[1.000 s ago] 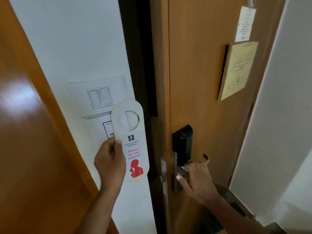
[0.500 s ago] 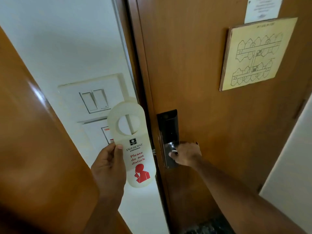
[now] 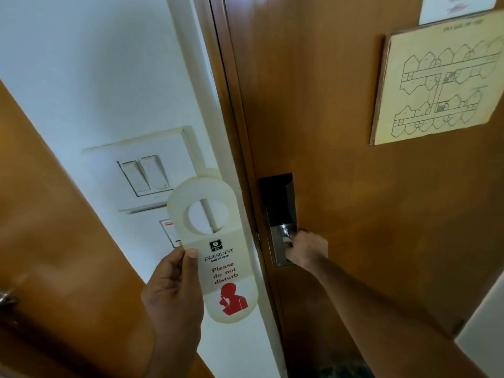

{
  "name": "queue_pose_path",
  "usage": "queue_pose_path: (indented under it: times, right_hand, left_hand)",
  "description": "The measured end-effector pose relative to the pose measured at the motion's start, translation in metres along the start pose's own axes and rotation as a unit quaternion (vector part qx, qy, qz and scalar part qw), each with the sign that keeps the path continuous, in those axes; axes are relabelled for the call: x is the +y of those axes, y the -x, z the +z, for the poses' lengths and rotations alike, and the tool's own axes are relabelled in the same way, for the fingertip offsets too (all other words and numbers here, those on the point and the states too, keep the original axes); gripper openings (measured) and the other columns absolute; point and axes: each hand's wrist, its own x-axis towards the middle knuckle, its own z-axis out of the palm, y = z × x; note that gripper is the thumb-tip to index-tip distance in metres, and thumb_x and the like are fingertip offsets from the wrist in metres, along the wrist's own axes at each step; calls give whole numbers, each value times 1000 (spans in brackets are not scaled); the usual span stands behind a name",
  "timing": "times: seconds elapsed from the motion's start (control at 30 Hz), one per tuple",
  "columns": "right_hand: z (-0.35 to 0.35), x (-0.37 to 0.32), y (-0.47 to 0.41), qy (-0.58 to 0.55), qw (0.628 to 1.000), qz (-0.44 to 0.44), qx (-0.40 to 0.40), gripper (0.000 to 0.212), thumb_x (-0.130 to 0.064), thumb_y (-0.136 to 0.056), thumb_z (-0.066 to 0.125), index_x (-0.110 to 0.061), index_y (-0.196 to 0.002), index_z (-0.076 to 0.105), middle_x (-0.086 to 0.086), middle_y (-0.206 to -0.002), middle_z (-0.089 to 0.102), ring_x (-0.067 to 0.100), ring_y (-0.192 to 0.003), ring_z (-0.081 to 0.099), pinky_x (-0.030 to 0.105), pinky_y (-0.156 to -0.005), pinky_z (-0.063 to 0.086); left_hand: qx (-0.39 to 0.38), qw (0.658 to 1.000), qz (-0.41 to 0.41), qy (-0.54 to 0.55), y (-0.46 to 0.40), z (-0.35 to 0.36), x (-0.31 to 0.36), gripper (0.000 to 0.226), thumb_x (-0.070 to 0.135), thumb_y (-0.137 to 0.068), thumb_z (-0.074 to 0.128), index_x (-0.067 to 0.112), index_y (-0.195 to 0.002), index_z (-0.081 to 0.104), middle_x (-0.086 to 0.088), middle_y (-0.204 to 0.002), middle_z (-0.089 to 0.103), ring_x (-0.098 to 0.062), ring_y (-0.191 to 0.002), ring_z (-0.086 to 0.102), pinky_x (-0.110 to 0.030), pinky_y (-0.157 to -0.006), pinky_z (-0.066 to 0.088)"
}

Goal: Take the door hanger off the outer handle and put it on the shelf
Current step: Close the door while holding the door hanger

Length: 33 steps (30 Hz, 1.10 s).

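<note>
My left hand (image 3: 173,293) holds a white plastic door hanger (image 3: 215,244) upright by its left edge, in front of the white wall. The hanger has a round hole at the top, red "Please do not disturb" lettering and a red figure. My right hand (image 3: 306,249) is closed around the inner door handle, which it mostly hides, on the black and metal lock plate (image 3: 279,211) of the brown wooden door (image 3: 327,118). The door sits against its white frame (image 3: 218,105). No shelf is in view.
A light switch panel (image 3: 143,173) is on the white wall behind the hanger. A framed floor plan (image 3: 439,85) hangs on the door at upper right. Another brown wooden panel (image 3: 54,241) with a metal knob (image 3: 5,297) fills the left side.
The door has swung shut against its frame with my right hand on the handle; the dark gap is gone. My left hand keeps the hanger and has shifted slightly right.
</note>
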Motion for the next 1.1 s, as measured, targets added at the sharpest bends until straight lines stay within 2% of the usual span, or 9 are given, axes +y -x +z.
queue_pose_path:
  times: [0.33,0.57,0.67,0.73,0.8,0.87,0.93,1.0,1.1]
  right_hand:
    - [-6,-5,-13,-3,1000,-4,-22,40,-43,-96,64,-26,-64,48,-8,-61,56,5,-53,54,22,-46,40]
    - [-25,-18,-9,132,991,-24,-31,34,-34,-99,57,-18,-69,54,-1,-62,59,11,-53,55,28,-46,34]
    - [-25,-22,-8,150,988,-25,-31,38,-30,-101,57,-17,-66,47,0,-60,53,11,-51,51,29,-51,39]
    - [-29,-25,-5,137,989,-23,-42,32,-27,-100,60,-16,-71,53,0,-65,57,13,-60,59,32,-60,45]
    - [-38,-25,1,143,987,-46,-58,14,-23,-96,64,-9,-100,62,5,-93,67,23,-91,67,38,-79,50]
    - [-43,-20,22,148,986,-63,-42,53,-21,-88,71,-6,-133,47,15,-128,56,33,-122,52,52,-110,40]
    - [-48,-13,62,54,995,-74,34,82,-16,-85,76,-9,-151,28,15,-151,40,36,-144,32,55,-126,16]
    - [-52,-4,109,-77,994,-64,51,102,-17,-87,78,-20,-160,7,5,-169,17,30,-157,10,48,-127,6]
    - [-58,17,176,-220,975,-28,10,123,-31,-83,84,-40,-157,-14,-23,-161,-5,8,-150,-8,37,-119,6]
  left_hand:
    - [8,1000,15,11,1,1,1,15,40,-82,63,42,-89,76,19,-95,79,-1,-91,74,-11,-59,56]
    - [11,1000,0,-1,1,1,-3,19,30,-93,63,44,-91,76,19,-97,78,-2,-92,73,-15,-59,58]
    - [5,1000,-15,8,1,0,2,15,43,-84,62,47,-90,75,21,-95,78,1,-90,73,-12,-54,56]
    - [2,1000,-21,6,1,0,2,17,42,-86,62,52,-87,74,25,-92,77,4,-88,71,-10,-50,53]
    - [-10,1000,-28,1,0,-1,5,26,31,-93,62,53,-85,74,28,-90,76,7,-86,70,-9,-48,51]
    - [-24,999,-41,3,4,-1,5,26,27,-94,63,50,-85,74,29,-89,76,6,-86,71,-9,-48,51]
    - [-41,998,-50,13,8,1,6,22,25,-93,66,43,-85,75,28,-89,76,1,-87,72,-11,-50,53]
    - [-59,997,-47,23,17,11,5,25,18,-95,67,39,-85,75,28,-88,76,0,-86,73,-11,-55,54]
    - [-85,993,-61,56,36,37,11,22,11,-94,68,31,-87,75,11,-89,80,-2,-78,73,-10,-58,53]
